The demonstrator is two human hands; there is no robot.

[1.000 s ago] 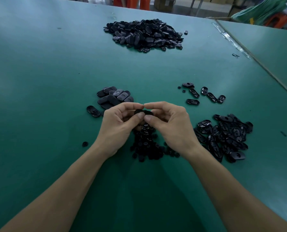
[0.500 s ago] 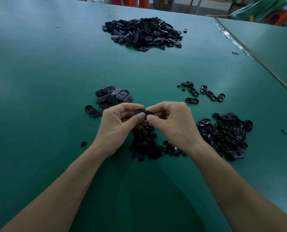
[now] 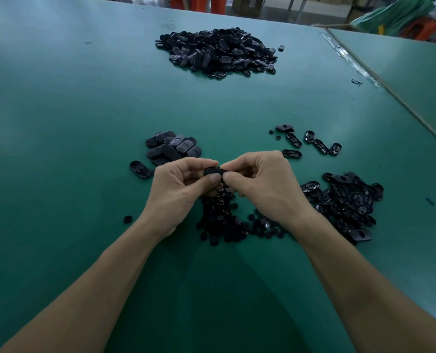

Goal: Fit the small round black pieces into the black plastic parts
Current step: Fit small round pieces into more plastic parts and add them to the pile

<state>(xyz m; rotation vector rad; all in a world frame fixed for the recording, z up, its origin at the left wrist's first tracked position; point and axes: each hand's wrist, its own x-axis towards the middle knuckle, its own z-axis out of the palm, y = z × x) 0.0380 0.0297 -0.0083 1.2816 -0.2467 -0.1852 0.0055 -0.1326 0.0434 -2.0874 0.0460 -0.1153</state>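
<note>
Above the near middle of the green bench (image 3: 84, 103), the left hand (image 3: 181, 186) and the right hand (image 3: 265, 186) meet thumb to thumb. Each pinches an end of one black plastic part (image 3: 213, 171) between thumb and curled forefinger. The part is held clear of the surface, probably so both thumbs can press into it. Whether a round piece is already seated in it is hidden by the fingers.

Directly under the hands lies the pile of small round pieces (image 3: 219, 220), the shortest reach for the next one. One stray round piece (image 3: 127, 219) sits apart, left of the left wrist. Just right of the right wrist is a loose heap of open parts (image 3: 349, 202), hollow sides showing, which looks like the stock waiting to be fitted. A short scattered row (image 3: 313, 145) of the same parts lies beyond it.

Beyond the left hand, a small neat cluster (image 3: 173, 147) lies smooth side up, likely the finished ones set aside away from the raw stock. The far heap (image 3: 219, 50) sits well apart at the back. Whether it is supply or output cannot be told.
</note>
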